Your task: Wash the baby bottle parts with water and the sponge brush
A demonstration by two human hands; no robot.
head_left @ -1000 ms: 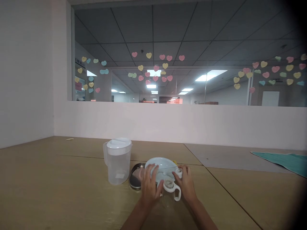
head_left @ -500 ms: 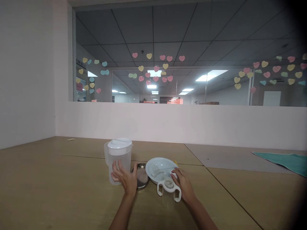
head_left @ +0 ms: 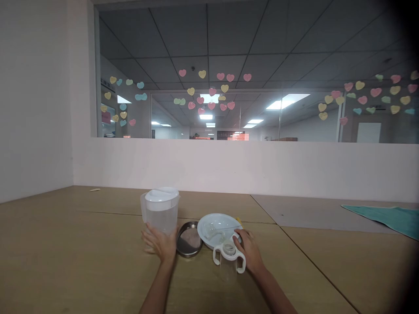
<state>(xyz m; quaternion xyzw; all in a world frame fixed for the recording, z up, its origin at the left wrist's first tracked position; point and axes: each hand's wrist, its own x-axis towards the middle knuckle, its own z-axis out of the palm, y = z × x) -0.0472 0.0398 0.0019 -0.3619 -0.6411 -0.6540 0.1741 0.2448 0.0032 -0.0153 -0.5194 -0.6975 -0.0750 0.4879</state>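
Note:
My left hand [head_left: 161, 242], fingers spread and open, is at the lower front of a translucent plastic pitcher [head_left: 162, 218] with a white lid; whether it touches the pitcher I cannot tell. To its right lies a round metal dish [head_left: 189, 249]. A white plate [head_left: 209, 219] holds a clear and white piece [head_left: 214, 232]. My right hand [head_left: 249, 248] is at the plate's right edge, thumb and fingers curled round a small white piece [head_left: 236, 236], partly hidden. Before the plate stands a clear baby bottle [head_left: 228, 268], uncapped, with two white handles.
A teal cloth [head_left: 386, 218] lies on the table at the right. Behind the plate a bit of something yellow [head_left: 238, 220] shows. A small pale scrap [head_left: 94, 189] is near the back left. A low wall with a window [head_left: 209, 161] bounds the table's back.
My left hand has moved left and a little down along the pitcher's front, uncovering the metal dish. My right hand stays by the plate. The view has shifted slightly.

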